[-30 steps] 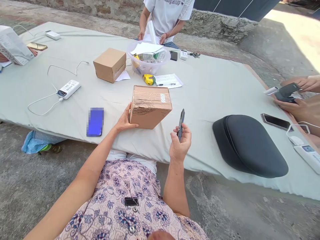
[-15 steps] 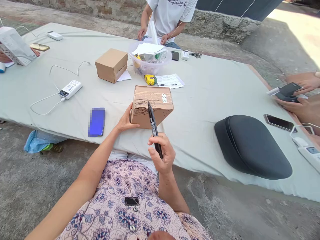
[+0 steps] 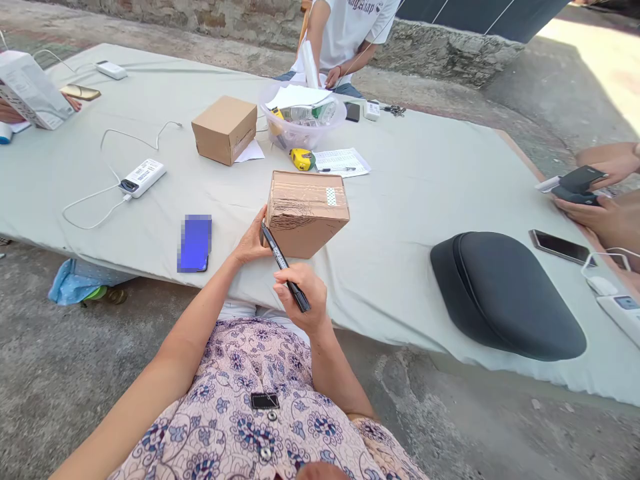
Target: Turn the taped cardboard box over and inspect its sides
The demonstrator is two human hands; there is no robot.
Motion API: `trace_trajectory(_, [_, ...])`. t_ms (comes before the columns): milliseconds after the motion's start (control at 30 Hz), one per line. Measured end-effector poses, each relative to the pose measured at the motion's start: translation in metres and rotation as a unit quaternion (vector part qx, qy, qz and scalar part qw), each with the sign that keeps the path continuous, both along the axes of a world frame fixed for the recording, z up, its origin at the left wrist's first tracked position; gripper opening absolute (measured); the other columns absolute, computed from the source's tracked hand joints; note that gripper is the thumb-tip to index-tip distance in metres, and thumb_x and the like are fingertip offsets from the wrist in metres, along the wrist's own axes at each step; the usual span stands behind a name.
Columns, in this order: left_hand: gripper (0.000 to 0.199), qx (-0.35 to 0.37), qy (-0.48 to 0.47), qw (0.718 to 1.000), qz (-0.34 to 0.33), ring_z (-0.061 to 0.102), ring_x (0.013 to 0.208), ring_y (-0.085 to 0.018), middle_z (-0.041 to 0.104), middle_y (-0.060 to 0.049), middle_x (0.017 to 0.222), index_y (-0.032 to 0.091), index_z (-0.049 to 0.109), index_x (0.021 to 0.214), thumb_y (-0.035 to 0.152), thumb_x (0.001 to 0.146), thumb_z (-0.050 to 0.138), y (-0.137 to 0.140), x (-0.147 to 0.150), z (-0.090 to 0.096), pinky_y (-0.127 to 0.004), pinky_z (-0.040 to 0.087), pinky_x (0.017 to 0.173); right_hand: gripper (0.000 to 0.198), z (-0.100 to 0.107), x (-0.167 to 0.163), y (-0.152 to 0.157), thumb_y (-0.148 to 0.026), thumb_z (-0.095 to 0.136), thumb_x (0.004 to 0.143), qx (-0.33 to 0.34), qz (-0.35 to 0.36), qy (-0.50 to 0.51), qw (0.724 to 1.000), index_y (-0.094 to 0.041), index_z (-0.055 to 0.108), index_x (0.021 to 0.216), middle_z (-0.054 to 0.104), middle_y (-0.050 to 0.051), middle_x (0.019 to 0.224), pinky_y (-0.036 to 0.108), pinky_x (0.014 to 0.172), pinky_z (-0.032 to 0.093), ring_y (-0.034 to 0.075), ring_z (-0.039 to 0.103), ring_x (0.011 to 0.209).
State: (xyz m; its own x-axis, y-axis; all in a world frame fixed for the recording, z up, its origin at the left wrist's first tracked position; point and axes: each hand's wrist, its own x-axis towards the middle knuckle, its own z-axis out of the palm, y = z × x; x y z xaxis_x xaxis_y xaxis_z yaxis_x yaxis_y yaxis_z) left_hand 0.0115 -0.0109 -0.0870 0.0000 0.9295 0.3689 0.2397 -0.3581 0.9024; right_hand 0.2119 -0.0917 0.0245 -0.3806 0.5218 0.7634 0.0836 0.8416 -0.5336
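A brown cardboard box (image 3: 313, 230) stands on the cloth-covered table in front of me, with dark scribbled lines along its top edge and a white dotted label near the right end. My left hand (image 3: 250, 241) grips the box at its left side, part of the fingers hidden behind it. In my right hand (image 3: 306, 293) is a black marker pen (image 3: 281, 261), its tip pointing up and left at the box's left edge, near my left fingers. Whether the tip touches the cardboard I cannot tell.
Behind the box lie a yellow tape measure (image 3: 302, 159), a written sheet (image 3: 345, 162) with a pen, a second cardboard box (image 3: 225, 130) and a plastic basin (image 3: 303, 137). A power bank (image 3: 143, 178) and phone (image 3: 194, 243) lie left; a black cushion-like case (image 3: 507, 293) sits right. Other people are around the table.
My right hand has moved left and slightly down with the marker, whose tip went from the box's top edge to its left edge. My left hand stays on the box.
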Motion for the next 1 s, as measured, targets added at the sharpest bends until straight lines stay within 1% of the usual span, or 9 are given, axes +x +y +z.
trace_trajectory(100, [0.135,-0.002,0.004,1.000,-0.001,0.028,0.152,-0.039,0.028,-0.015,0.165,0.026,0.008,0.162,0.058,0.058,0.089,-0.001,0.000,0.002,-0.056,0.023,0.126,0.007,-0.004,0.008,0.000,-0.027,0.059,0.095,-0.006,-0.033,0.007,0.999,-0.024,0.062,0.090,0.067,-0.001,0.070,0.030,0.063,0.047,0.015,0.061,0.062])
trace_trajectory(200, [0.132,-0.015,0.007,1.000,-0.003,0.031,0.151,-0.039,0.027,-0.016,0.166,0.025,0.011,0.162,0.057,0.060,0.088,-0.004,0.000,0.006,-0.054,0.026,0.126,0.011,-0.006,0.023,0.000,-0.025,0.058,0.095,-0.013,-0.130,0.047,0.990,-0.025,0.060,0.084,0.064,-0.002,0.068,0.029,0.058,0.045,0.014,0.057,0.058])
trace_trajectory(333, [0.127,-0.020,-0.002,1.000,-0.013,0.034,0.149,-0.040,0.028,-0.018,0.165,0.023,0.014,0.161,0.056,0.063,0.087,-0.007,-0.001,0.010,-0.055,0.028,0.124,0.010,-0.001,0.030,0.004,-0.033,0.055,0.096,0.043,-0.225,0.118,0.966,-0.028,0.060,0.089,0.059,-0.003,0.064,0.032,0.056,0.045,0.016,0.054,0.055])
trace_trajectory(400, [0.128,-0.023,-0.001,1.000,-0.011,0.035,0.149,-0.040,0.030,-0.018,0.164,0.023,0.015,0.161,0.057,0.062,0.087,-0.006,-0.001,0.011,-0.056,0.029,0.123,0.008,0.004,0.022,0.008,-0.034,0.056,0.096,0.063,-0.194,0.113,0.972,-0.029,0.061,0.095,0.061,-0.002,0.068,0.034,0.061,0.048,0.017,0.056,0.059])
trace_trajectory(533, [0.131,-0.027,-0.013,0.999,-0.019,0.042,0.145,-0.039,0.036,-0.018,0.161,0.023,0.011,0.162,0.058,0.061,0.087,-0.004,0.001,0.009,-0.055,0.033,0.121,0.008,0.006,-0.001,0.010,-0.030,0.057,0.095,0.046,-0.039,0.055,0.997,-0.027,0.064,0.094,0.066,-0.001,0.071,0.034,0.068,0.049,0.016,0.059,0.063])
trace_trajectory(600, [0.132,-0.023,-0.029,0.999,-0.026,0.045,0.142,-0.039,0.036,-0.018,0.161,0.024,0.010,0.161,0.058,0.060,0.087,-0.003,0.001,0.007,-0.054,0.036,0.119,0.011,0.002,-0.004,0.008,-0.030,0.056,0.096,0.029,-0.016,0.058,0.998,-0.025,0.063,0.089,0.065,-0.002,0.067,0.033,0.065,0.047,0.014,0.057,0.058])
trace_trajectory(767, [0.128,-0.029,-0.025,0.999,-0.019,0.036,0.148,-0.039,0.030,-0.018,0.164,0.024,0.016,0.160,0.057,0.060,0.088,-0.004,0.000,0.006,-0.055,0.031,0.122,0.022,-0.021,0.026,0.008,-0.038,0.055,0.095,-0.022,-0.108,0.122,0.986,-0.025,0.062,0.080,0.056,-0.003,0.059,0.033,0.058,0.044,0.015,0.052,0.052])
trace_trajectory(900, [0.126,-0.037,-0.022,0.999,-0.014,0.028,0.152,-0.039,0.028,-0.018,0.164,0.023,0.018,0.160,0.056,0.061,0.088,-0.006,-0.002,0.007,-0.055,0.027,0.125,0.033,-0.033,0.057,0.018,-0.050,0.047,0.097,-0.008,-0.162,0.271,0.949,-0.024,0.062,0.083,0.038,-0.008,0.050,0.033,0.054,0.041,0.012,0.038,0.040])
trace_trajectory(1000, [0.126,-0.033,-0.026,0.999,-0.015,0.031,0.151,-0.039,0.028,-0.019,0.164,0.023,0.017,0.160,0.055,0.061,0.088,-0.006,-0.001,0.007,-0.056,0.027,0.124,0.029,-0.038,0.072,0.030,-0.048,0.048,0.097,-0.005,-0.232,0.310,0.922,-0.024,0.064,0.092,0.045,-0.006,0.059,0.031,0.054,0.042,0.014,0.047,0.049])
